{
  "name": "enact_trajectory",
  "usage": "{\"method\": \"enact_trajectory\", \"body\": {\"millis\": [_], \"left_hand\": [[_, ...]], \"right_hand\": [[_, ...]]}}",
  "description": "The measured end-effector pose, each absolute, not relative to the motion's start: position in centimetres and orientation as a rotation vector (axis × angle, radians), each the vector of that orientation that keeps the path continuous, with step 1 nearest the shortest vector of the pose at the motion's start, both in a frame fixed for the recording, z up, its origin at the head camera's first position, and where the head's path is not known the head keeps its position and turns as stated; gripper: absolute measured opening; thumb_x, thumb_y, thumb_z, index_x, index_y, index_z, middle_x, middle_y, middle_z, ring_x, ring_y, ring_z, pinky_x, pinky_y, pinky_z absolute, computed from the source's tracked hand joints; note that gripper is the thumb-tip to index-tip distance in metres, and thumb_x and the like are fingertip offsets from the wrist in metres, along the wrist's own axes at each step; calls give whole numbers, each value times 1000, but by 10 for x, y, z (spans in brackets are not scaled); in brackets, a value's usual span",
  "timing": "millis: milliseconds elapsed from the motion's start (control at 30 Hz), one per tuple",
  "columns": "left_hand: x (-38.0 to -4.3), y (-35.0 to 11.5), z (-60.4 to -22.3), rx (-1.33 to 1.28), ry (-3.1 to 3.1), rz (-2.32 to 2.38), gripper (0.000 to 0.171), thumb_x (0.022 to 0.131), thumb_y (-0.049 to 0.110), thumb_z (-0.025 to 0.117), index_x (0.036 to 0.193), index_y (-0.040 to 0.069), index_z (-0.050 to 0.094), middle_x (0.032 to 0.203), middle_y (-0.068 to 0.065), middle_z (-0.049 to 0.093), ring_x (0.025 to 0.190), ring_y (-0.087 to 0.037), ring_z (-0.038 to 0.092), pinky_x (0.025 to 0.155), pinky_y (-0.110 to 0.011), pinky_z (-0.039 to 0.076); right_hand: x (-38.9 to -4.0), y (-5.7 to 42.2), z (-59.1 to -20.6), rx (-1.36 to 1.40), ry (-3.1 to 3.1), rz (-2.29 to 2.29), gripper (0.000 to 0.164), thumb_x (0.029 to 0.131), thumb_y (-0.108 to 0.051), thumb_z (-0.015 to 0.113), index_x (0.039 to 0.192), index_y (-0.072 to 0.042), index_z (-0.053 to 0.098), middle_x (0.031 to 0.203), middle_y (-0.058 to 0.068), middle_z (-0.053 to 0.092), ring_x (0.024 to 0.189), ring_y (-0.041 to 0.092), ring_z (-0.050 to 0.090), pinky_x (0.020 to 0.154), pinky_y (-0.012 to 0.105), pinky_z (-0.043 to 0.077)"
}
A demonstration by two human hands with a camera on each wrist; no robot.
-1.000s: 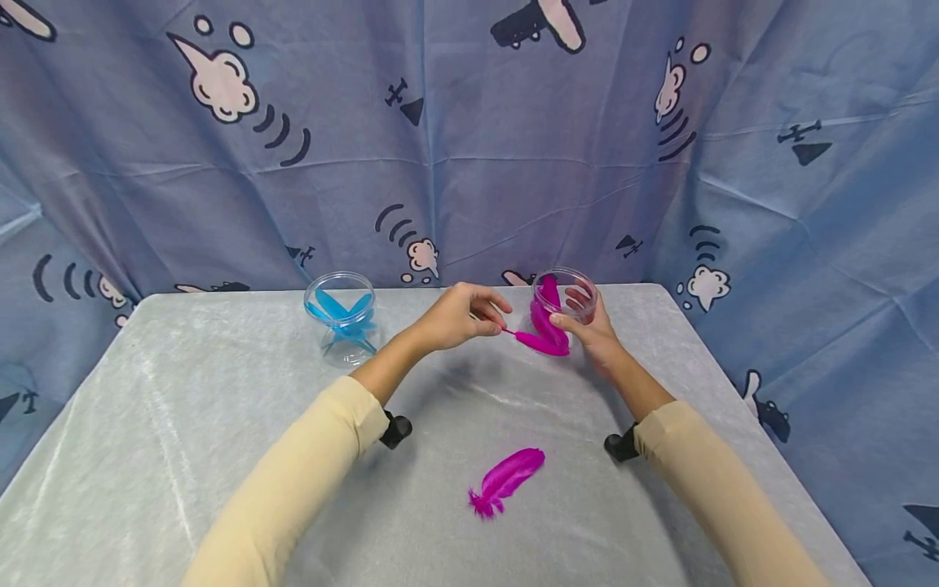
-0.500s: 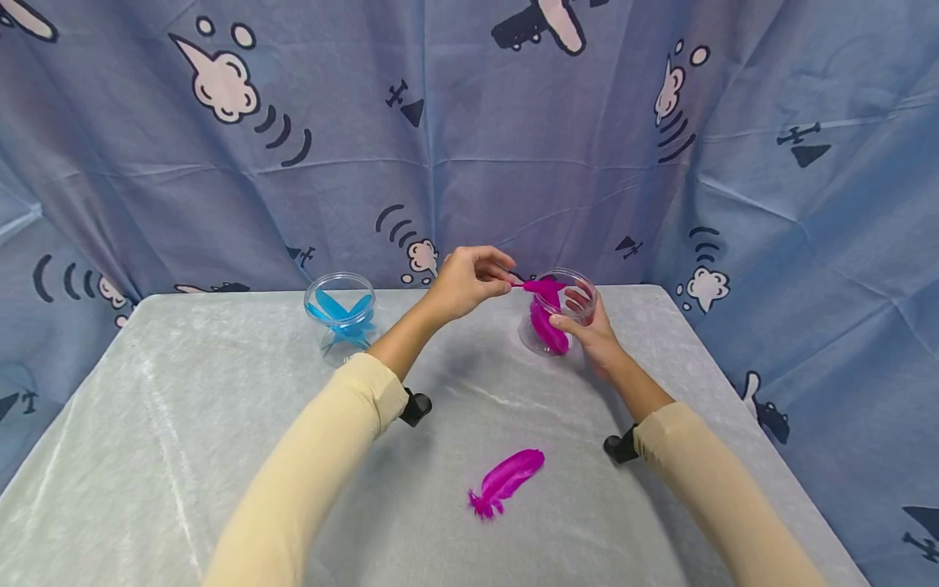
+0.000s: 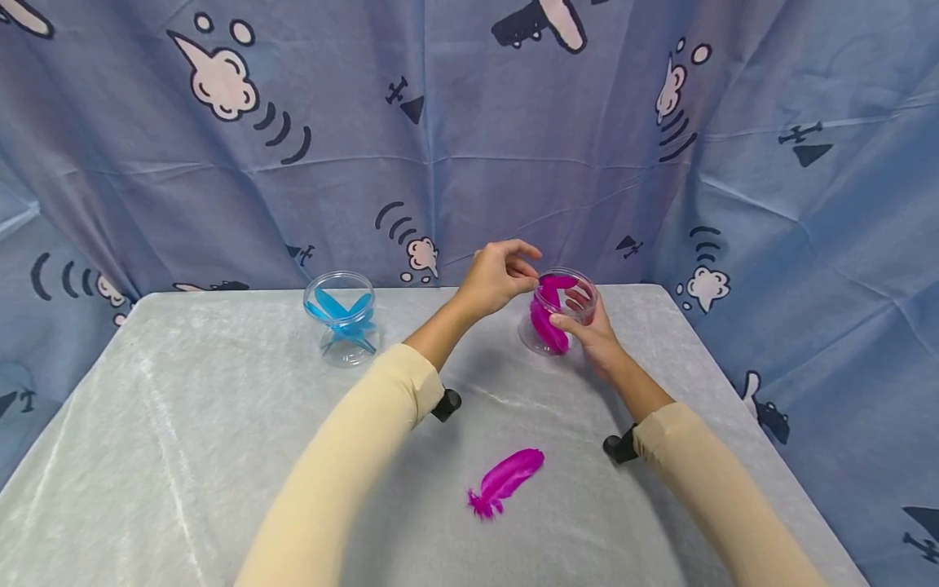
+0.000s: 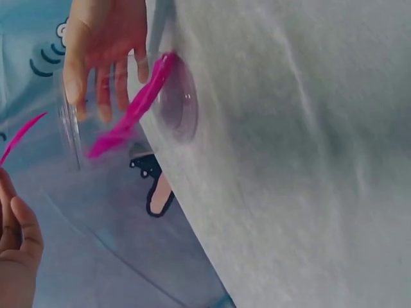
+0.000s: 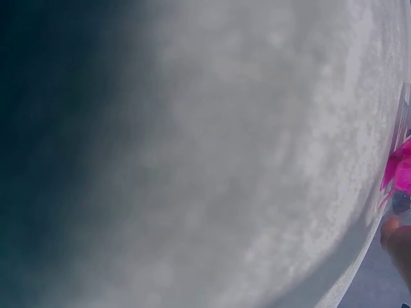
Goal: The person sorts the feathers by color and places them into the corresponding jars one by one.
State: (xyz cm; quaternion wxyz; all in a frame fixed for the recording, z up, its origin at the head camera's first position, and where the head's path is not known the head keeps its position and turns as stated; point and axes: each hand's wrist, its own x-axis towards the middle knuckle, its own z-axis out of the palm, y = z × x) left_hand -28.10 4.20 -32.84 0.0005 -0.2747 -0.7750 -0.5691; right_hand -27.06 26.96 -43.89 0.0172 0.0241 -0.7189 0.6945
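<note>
My left hand (image 3: pixel 493 281) pinches a magenta feather (image 4: pixel 23 135) by its quill, at the mouth of a clear jar (image 3: pixel 526 336). In the left wrist view the held feather is just outside the jar's rim, its tip pointing toward the opening. My right hand (image 3: pixel 596 330) grips that jar from its right side, thumb across the near side and fingers behind the wall. Inside the jar leans another magenta feather (image 3: pixel 544 328). One more magenta feather (image 3: pixel 509 477) lies on the table in front. The right wrist view catches only a bit of magenta and a fingertip at its edge.
A second clear jar (image 3: pixel 349 354) stands at the back left, with blue feathers (image 3: pixel 333 305) in it. The table (image 3: pixel 220 456) has a pale grey cloth. A blue printed curtain (image 3: pixel 469 122) hangs right behind the table's far edge.
My left hand has risen and moved right, lifting the pinched feather from low beside the jar to its mouth. My right hand and the jar have stayed put.
</note>
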Motion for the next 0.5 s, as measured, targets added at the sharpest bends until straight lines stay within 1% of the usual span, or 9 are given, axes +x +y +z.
{"method": "enact_trajectory", "body": {"millis": [100, 200, 333, 500], "left_hand": [[-280, 49, -331, -842, -2442, -1794, 28, 87, -3, 73, 114, -1, 67, 90, -12, 73, 81, -18, 70, 74, -24, 56], [-279, 56, -334, -804, -2467, -1803, 27, 87, -2, 73, 114, 0, 68, 89, -11, 74, 80, -17, 70, 72, -22, 55], [-277, 62, -338, -746, -2493, -1793, 26, 87, -1, 73, 113, 1, 69, 86, -9, 73, 76, -15, 68, 69, -21, 54], [-276, 66, -342, -749, -2494, -1759, 25, 87, -2, 72, 112, 1, 71, 85, -8, 73, 76, -14, 67, 69, -20, 54]], "right_hand": [[-270, 269, -440, 82, -2221, 2164, 84, 94, -7, 66, 157, -15, 11, 157, 15, 25, 147, 31, 21, 120, 47, 20], [-270, 269, -440, 95, -2195, 2170, 82, 94, -5, 65, 156, -13, 12, 155, 16, 28, 146, 32, 22, 120, 46, 20], [-271, 270, -440, 89, -2231, 2152, 81, 95, -8, 65, 157, -13, 13, 152, 16, 32, 146, 33, 26, 119, 46, 22], [-271, 269, -439, 96, -2253, 2149, 80, 95, -10, 65, 156, -15, 13, 157, 17, 26, 142, 29, 32, 119, 43, 25]]}}
